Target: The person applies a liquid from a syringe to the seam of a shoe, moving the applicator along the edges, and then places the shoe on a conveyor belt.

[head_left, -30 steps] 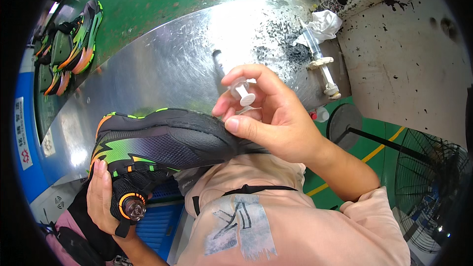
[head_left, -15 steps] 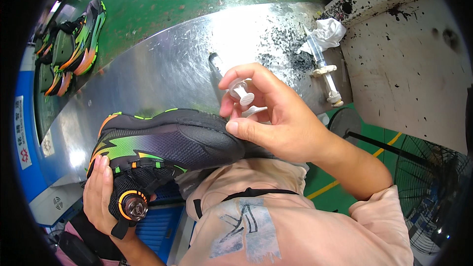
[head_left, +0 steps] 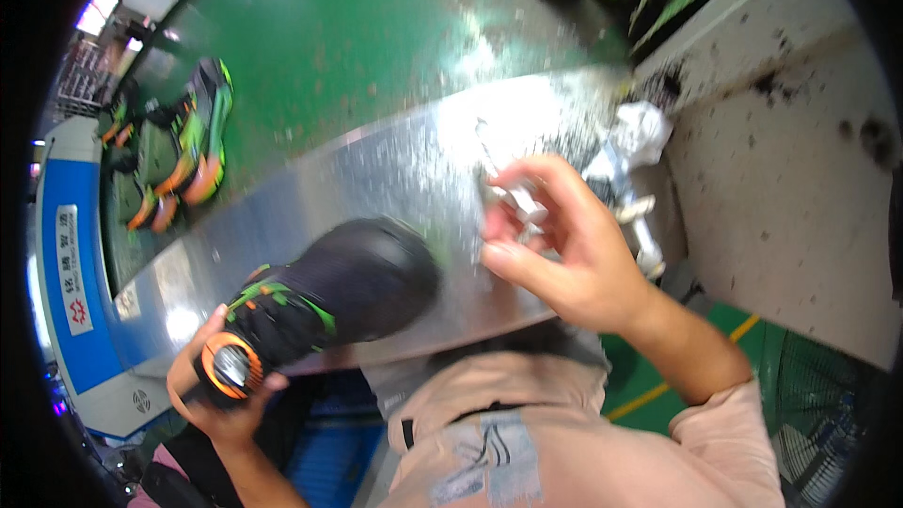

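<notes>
Shoe [head_left: 376, 273] has turned clear of right hand [head_left: 578, 268], whose fingers grip syringe [head_left: 527, 204]. Left hand [head_left: 212, 404] grips shoe. Neither item is set down on tabletop [head_left: 282, 212]; completeness unclear.

The left hand [head_left: 226, 423] has rolled the shoe [head_left: 367, 282] top-up (its side showed before); the right hand [head_left: 583, 268] is now farther from it.

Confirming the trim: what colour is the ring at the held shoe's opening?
The ring is orange; it shows best in the head view.
</notes>
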The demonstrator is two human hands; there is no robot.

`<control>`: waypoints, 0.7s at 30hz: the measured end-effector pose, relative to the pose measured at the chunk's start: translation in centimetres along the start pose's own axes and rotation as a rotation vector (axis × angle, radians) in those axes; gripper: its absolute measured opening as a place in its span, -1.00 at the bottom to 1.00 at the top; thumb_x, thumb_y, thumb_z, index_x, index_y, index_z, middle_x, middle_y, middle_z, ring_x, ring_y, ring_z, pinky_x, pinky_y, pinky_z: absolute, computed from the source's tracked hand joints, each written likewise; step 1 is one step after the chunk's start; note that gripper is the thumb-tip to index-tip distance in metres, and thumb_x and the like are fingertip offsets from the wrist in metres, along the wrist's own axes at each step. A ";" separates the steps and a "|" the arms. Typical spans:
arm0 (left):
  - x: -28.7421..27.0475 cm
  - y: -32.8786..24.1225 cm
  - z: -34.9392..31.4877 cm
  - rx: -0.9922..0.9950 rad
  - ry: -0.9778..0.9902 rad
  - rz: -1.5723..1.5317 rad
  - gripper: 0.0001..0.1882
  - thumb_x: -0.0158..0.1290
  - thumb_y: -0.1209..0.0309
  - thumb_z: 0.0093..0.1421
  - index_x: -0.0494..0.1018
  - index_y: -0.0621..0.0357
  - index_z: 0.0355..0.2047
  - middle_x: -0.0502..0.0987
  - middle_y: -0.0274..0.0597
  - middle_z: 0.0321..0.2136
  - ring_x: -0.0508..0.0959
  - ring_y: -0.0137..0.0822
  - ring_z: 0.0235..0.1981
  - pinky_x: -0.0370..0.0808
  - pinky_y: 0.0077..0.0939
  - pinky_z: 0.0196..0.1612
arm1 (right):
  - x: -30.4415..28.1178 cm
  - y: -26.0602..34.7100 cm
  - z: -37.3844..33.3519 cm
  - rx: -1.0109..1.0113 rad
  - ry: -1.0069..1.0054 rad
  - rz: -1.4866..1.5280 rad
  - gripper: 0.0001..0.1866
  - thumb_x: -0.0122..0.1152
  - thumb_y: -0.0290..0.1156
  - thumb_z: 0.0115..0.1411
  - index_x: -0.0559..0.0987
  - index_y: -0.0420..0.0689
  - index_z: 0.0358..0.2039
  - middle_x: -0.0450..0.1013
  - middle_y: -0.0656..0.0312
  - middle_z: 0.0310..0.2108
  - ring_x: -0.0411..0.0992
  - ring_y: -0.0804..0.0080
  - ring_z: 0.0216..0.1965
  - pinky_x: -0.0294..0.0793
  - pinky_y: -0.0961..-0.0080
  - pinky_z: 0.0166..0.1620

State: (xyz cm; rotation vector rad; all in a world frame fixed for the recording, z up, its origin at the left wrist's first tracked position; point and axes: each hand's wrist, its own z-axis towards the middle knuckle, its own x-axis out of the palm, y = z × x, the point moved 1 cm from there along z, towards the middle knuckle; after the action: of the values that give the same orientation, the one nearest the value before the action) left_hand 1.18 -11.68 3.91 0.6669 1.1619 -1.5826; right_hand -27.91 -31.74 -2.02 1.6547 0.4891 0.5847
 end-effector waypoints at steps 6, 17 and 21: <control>8.5 1.2 22.2 -0.502 -0.113 -0.470 -0.56 0.25 0.28 0.02 0.51 0.40 -0.20 0.62 -0.08 -0.34 0.60 -0.35 -0.34 0.51 -0.48 -0.21 | -1.5 -2.0 -3.3 -0.039 -0.015 -0.123 -0.61 0.14 -0.45 0.22 0.36 -0.23 0.05 0.42 0.32 -0.40 0.22 0.72 -0.54 0.26 0.76 -0.45; 18.5 6.2 28.3 0.208 -0.321 -0.120 -0.60 0.22 0.22 0.00 0.52 0.15 -0.18 0.55 -0.01 -0.14 0.48 0.02 0.01 0.37 -0.14 0.05 | 0.0 -2.7 -3.1 -0.109 -0.046 -0.250 -0.78 0.04 -0.52 0.26 0.43 -0.25 -0.09 0.34 0.20 -0.20 0.31 0.55 -0.31 0.33 0.65 -0.21; 6.5 12.5 16.5 -0.190 -0.779 0.504 -0.45 0.27 0.47 -0.14 0.42 0.19 -0.06 0.44 -0.03 -0.01 0.35 0.06 0.10 0.28 -0.06 0.12 | -2.3 -5.7 -5.5 -0.023 -0.201 -0.081 -0.63 -0.03 -0.42 0.32 0.27 -0.20 0.11 0.33 0.32 -0.44 0.21 0.67 -0.57 0.23 0.74 -0.51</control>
State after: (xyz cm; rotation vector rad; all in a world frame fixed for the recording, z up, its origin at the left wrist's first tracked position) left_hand 12.87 -29.64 0.23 0.1495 0.4925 -1.1095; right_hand -33.13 -28.03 -7.26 1.6431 0.3991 0.3586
